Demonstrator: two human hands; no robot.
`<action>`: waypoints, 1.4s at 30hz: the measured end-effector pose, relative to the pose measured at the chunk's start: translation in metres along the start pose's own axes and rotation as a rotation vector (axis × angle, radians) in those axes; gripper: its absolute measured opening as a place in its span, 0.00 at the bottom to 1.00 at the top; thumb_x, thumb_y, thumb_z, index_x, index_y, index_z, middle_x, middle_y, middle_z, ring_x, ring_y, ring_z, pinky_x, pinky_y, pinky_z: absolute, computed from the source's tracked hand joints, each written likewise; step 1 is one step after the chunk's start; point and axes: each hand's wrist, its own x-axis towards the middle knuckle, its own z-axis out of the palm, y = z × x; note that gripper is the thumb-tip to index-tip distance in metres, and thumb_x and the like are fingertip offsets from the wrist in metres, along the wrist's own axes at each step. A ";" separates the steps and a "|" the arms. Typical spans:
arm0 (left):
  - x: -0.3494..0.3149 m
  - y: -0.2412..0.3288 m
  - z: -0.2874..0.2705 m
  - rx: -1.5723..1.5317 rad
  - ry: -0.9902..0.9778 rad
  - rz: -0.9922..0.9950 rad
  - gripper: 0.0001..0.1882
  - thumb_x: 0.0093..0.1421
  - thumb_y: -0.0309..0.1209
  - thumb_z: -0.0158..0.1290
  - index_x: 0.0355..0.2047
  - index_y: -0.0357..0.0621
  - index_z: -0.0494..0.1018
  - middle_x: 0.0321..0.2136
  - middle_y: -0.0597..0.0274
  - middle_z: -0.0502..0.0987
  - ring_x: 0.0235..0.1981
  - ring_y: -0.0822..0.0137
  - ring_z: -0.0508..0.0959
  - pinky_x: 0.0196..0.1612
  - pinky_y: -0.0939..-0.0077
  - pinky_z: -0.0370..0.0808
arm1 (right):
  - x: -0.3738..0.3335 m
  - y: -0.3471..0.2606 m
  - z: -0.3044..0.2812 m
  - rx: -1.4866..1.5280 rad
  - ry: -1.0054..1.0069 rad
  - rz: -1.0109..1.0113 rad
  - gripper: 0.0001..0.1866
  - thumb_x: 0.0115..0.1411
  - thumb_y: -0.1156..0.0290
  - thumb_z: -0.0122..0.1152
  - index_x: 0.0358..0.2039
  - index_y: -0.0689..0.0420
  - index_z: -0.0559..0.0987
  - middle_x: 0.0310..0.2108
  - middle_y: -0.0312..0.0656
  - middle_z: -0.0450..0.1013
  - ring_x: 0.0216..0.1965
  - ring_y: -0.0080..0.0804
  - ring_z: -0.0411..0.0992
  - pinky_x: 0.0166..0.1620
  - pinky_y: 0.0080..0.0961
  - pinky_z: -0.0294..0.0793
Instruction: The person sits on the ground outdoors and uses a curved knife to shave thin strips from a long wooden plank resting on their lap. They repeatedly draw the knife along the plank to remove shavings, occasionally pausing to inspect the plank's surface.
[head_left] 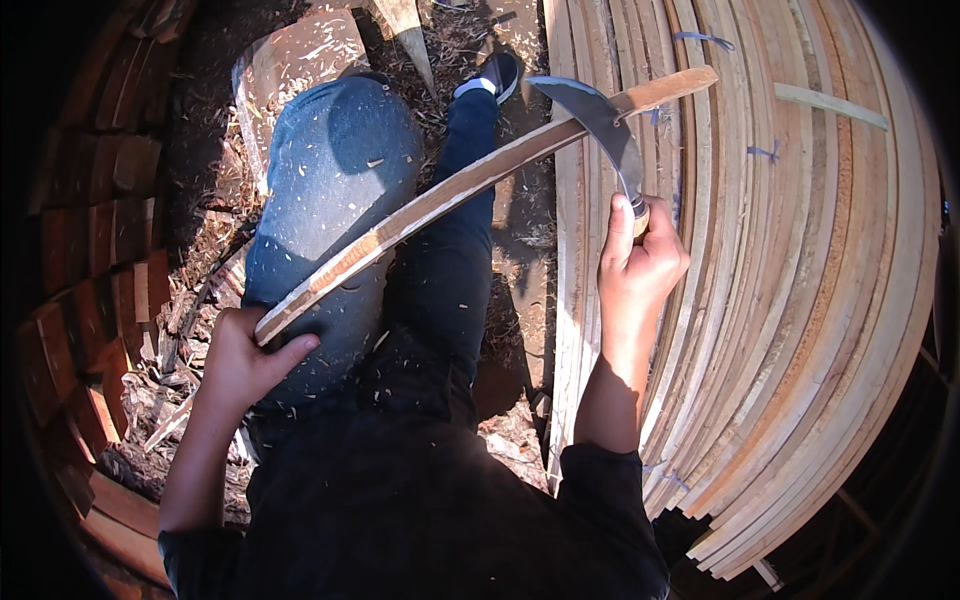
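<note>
A long wooden strip [440, 197] slants across my thighs, its near end low on the left and its far end over the stacked slats on the right. My left hand [250, 362] is closed round the near end, with the thumb stretched along one side. In my right hand [643, 250] is a sickle [606, 126], gripped by its short wooden handle. The curved dark blade crosses the strip close to the far end, its tip pointing left. From this view I cannot tell whether the blade touches the wood.
Long pale wooden slats [740, 300] lie side by side on my right, some tied with blue strings [705, 40]. Stacked reddish-brown blocks [130, 170] line the left. A board [300, 60] stands beyond my knee. Shavings [215, 250] litter the ground and my jeans [345, 180].
</note>
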 end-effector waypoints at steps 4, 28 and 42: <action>-0.003 -0.002 0.000 -0.003 -0.013 -0.026 0.21 0.44 0.41 0.67 0.20 0.34 0.74 0.12 0.56 0.70 0.13 0.69 0.71 0.20 0.72 0.67 | 0.021 0.035 -0.006 0.017 0.176 0.245 0.21 0.64 0.60 0.53 0.20 0.64 0.69 0.11 0.37 0.57 0.16 0.25 0.53 0.21 0.27 0.57; -0.006 -0.016 0.000 -0.003 0.008 0.000 0.19 0.45 0.40 0.66 0.23 0.34 0.77 0.12 0.54 0.73 0.14 0.67 0.73 0.20 0.72 0.68 | 0.029 0.197 -0.103 -0.050 0.421 0.560 0.29 0.66 0.56 0.46 0.12 0.60 0.59 0.11 0.31 0.49 0.16 0.20 0.46 0.19 0.27 0.46; 0.000 -0.001 0.000 -0.128 0.011 -0.030 0.20 0.43 0.40 0.67 0.23 0.32 0.76 0.13 0.56 0.73 0.15 0.72 0.72 0.21 0.74 0.68 | 0.043 0.028 -0.006 -0.028 0.006 -0.059 0.13 0.57 0.65 0.62 0.24 0.62 0.74 0.15 0.47 0.67 0.15 0.40 0.68 0.22 0.27 0.66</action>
